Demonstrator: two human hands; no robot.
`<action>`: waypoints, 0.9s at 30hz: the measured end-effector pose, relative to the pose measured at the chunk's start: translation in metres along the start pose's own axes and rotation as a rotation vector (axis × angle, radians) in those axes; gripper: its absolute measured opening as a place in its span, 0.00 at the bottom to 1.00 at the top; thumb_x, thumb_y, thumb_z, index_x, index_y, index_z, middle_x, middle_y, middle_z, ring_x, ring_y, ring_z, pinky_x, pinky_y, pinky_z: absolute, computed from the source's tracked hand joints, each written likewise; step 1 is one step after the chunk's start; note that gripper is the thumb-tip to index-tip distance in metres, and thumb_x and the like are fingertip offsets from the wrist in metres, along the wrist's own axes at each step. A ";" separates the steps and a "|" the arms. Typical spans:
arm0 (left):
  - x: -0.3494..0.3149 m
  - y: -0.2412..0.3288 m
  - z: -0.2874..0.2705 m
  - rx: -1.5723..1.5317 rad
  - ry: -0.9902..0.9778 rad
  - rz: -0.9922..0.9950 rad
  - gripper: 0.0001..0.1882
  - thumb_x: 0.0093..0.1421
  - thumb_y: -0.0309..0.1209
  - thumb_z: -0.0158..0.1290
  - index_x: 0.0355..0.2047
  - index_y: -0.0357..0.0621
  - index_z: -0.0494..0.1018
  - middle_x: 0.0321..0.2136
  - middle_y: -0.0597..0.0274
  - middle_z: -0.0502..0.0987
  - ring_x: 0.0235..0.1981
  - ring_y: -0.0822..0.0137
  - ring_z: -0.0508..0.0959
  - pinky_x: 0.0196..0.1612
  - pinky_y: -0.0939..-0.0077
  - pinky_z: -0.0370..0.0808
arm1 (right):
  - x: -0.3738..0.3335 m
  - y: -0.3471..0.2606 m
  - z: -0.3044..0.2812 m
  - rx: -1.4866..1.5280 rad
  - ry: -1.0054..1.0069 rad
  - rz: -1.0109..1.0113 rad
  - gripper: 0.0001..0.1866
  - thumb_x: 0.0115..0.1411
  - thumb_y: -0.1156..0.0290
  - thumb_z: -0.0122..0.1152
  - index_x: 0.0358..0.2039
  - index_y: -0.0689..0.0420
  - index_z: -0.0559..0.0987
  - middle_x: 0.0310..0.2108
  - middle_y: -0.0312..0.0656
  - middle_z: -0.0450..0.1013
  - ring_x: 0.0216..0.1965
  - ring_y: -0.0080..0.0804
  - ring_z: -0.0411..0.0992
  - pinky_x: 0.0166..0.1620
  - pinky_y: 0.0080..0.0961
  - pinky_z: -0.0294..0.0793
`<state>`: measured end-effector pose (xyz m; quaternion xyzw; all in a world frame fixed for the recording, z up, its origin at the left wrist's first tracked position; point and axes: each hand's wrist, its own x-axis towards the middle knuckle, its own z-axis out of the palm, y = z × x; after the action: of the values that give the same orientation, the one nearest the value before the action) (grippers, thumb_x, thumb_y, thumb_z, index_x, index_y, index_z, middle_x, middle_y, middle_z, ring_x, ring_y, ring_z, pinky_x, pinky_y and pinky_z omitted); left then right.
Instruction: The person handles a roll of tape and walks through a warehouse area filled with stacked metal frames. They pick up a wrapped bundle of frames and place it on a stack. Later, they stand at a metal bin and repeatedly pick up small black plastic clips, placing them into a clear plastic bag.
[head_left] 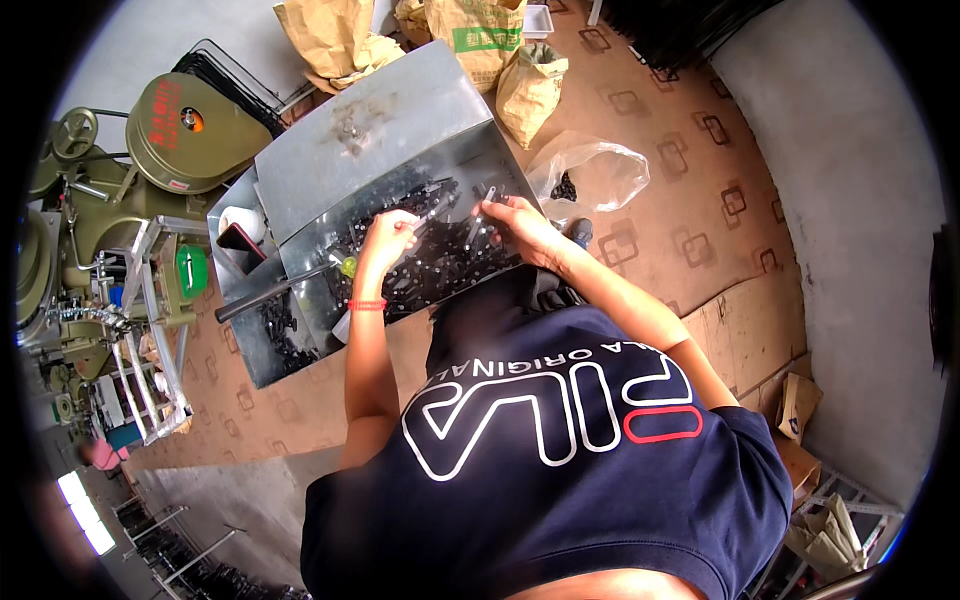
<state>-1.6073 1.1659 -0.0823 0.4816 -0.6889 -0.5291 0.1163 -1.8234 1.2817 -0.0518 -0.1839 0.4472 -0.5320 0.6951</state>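
A grey sheet-metal bin (pixel 350 140) stands in front of me, holding a heap of small dark parts with shiny ends (pixel 450 265). Over the heap's left side, my left hand (pixel 388 240) has its fingers closed in a pinch; a slender pale piece (pixel 432 214) shows at the fingertips. Farther right, my right hand (pixel 520 222) pinches a slender shiny piece (pixel 486 200) between thumb and fingers. Both pieces are too small to name. A dark rod (pixel 275 293) lies across the bin's left part, with a yellow-green piece (pixel 348 267) beside my left wrist.
A phone (pixel 240 243) and a white roll (pixel 243 222) sit in the bin's left compartment. An olive-green machine (pixel 185 130) stands at left, by a metal frame with a green container (pixel 190 270). Paper sacks (pixel 475 40) and a clear plastic bag (pixel 610 175) lie beyond.
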 end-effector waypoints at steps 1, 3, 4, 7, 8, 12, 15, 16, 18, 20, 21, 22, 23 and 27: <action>-0.008 0.002 0.003 -0.044 0.012 0.033 0.09 0.54 0.18 0.43 0.33 0.34 0.71 0.22 0.63 0.72 0.23 0.75 0.73 0.28 0.83 0.72 | 0.000 0.000 0.000 0.000 -0.002 -0.001 0.09 0.57 0.68 0.49 0.26 0.57 0.75 0.21 0.30 0.69 0.19 0.14 0.60 0.21 0.11 0.58; -0.017 0.012 0.009 -0.028 0.027 0.056 0.08 0.56 0.22 0.44 0.34 0.35 0.71 0.23 0.62 0.73 0.24 0.74 0.73 0.30 0.82 0.72 | -0.001 0.000 -0.001 0.001 -0.004 -0.006 0.09 0.57 0.68 0.49 0.26 0.57 0.75 0.21 0.30 0.69 0.19 0.14 0.60 0.21 0.11 0.58; -0.022 0.016 0.011 -0.030 0.044 0.082 0.08 0.56 0.22 0.44 0.34 0.36 0.71 0.24 0.62 0.73 0.24 0.74 0.73 0.30 0.82 0.72 | -0.001 -0.001 0.000 -0.013 -0.007 -0.011 0.09 0.57 0.68 0.49 0.26 0.57 0.75 0.21 0.29 0.69 0.19 0.14 0.60 0.21 0.11 0.58; -0.029 0.024 0.015 0.004 0.153 0.184 0.07 0.58 0.24 0.43 0.32 0.37 0.71 0.23 0.63 0.72 0.25 0.74 0.73 0.31 0.82 0.72 | -0.001 -0.003 0.001 -0.054 -0.018 -0.024 0.09 0.58 0.67 0.49 0.27 0.57 0.74 0.22 0.29 0.68 0.20 0.14 0.60 0.21 0.12 0.58; -0.031 0.023 0.015 0.025 0.204 0.223 0.07 0.58 0.24 0.43 0.31 0.37 0.71 0.22 0.63 0.71 0.25 0.74 0.73 0.30 0.82 0.72 | -0.002 -0.003 0.003 -0.070 -0.025 -0.022 0.09 0.58 0.66 0.49 0.27 0.56 0.74 0.22 0.28 0.68 0.21 0.14 0.60 0.21 0.12 0.57; -0.034 0.021 0.024 -0.002 0.410 0.518 0.09 0.49 0.17 0.38 0.25 0.37 0.69 0.22 0.61 0.70 0.24 0.72 0.71 0.27 0.82 0.69 | -0.006 -0.001 0.010 -0.100 0.015 0.070 0.12 0.56 0.60 0.52 0.35 0.54 0.71 0.28 0.28 0.69 0.25 0.13 0.62 0.22 0.13 0.56; -0.037 0.062 0.030 -0.269 0.286 0.409 0.05 0.51 0.17 0.41 0.25 0.37 0.67 0.22 0.65 0.70 0.23 0.74 0.70 0.27 0.82 0.68 | -0.010 -0.005 0.007 -0.141 0.071 0.065 0.09 0.57 0.63 0.51 0.33 0.53 0.71 0.28 0.29 0.69 0.25 0.14 0.65 0.23 0.12 0.59; -0.032 0.056 0.037 -0.226 0.303 0.407 0.02 0.53 0.20 0.43 0.27 0.39 0.66 0.22 0.64 0.70 0.24 0.73 0.71 0.26 0.81 0.67 | -0.006 0.003 -0.005 -0.149 -0.015 0.039 0.08 0.58 0.64 0.50 0.31 0.54 0.72 0.27 0.29 0.68 0.24 0.14 0.64 0.22 0.12 0.58; -0.035 0.071 0.042 -0.176 0.314 0.369 0.04 0.55 0.24 0.45 0.32 0.42 0.65 0.19 0.60 0.71 0.22 0.71 0.73 0.25 0.79 0.68 | -0.009 -0.001 0.003 -0.218 0.006 -0.027 0.08 0.59 0.65 0.49 0.31 0.55 0.72 0.24 0.27 0.66 0.22 0.14 0.62 0.22 0.13 0.57; -0.042 0.081 0.045 -0.117 0.323 0.384 0.06 0.54 0.25 0.47 0.32 0.40 0.64 0.18 0.59 0.72 0.21 0.69 0.74 0.24 0.76 0.68 | -0.016 -0.006 0.017 -0.261 -0.005 -0.091 0.07 0.58 0.66 0.49 0.32 0.56 0.72 0.24 0.27 0.65 0.21 0.12 0.60 0.21 0.11 0.58; -0.040 0.078 0.052 -0.107 0.343 0.416 0.06 0.54 0.25 0.48 0.31 0.39 0.64 0.18 0.58 0.72 0.21 0.68 0.75 0.23 0.76 0.69 | -0.017 -0.005 0.019 -0.303 -0.004 -0.129 0.07 0.58 0.67 0.49 0.33 0.56 0.72 0.23 0.27 0.66 0.21 0.11 0.60 0.20 0.10 0.57; -0.034 0.077 0.060 -0.107 0.347 0.438 0.06 0.53 0.25 0.48 0.31 0.39 0.64 0.19 0.58 0.73 0.21 0.67 0.75 0.23 0.75 0.69 | -0.012 0.002 0.014 -0.309 -0.011 -0.178 0.07 0.58 0.69 0.50 0.33 0.57 0.72 0.23 0.27 0.66 0.19 0.11 0.60 0.19 0.10 0.57; -0.030 0.080 0.065 -0.108 0.347 0.461 0.06 0.53 0.26 0.49 0.30 0.39 0.64 0.19 0.57 0.73 0.21 0.66 0.75 0.23 0.75 0.69 | -0.008 0.006 0.010 -0.314 -0.014 -0.227 0.07 0.58 0.70 0.50 0.34 0.58 0.72 0.22 0.27 0.67 0.18 0.11 0.60 0.18 0.09 0.57; -0.024 0.087 0.082 -0.043 0.441 0.485 0.06 0.51 0.26 0.51 0.27 0.39 0.65 0.18 0.55 0.71 0.20 0.63 0.73 0.23 0.73 0.68 | -0.003 0.011 0.009 -0.282 0.009 -0.352 0.06 0.57 0.72 0.51 0.34 0.60 0.72 0.21 0.27 0.67 0.17 0.11 0.59 0.19 0.10 0.57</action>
<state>-1.6968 1.2332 -0.0343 0.4039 -0.7304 -0.3835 0.3953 -1.8102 1.2861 -0.0541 -0.3522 0.4815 -0.5781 0.5568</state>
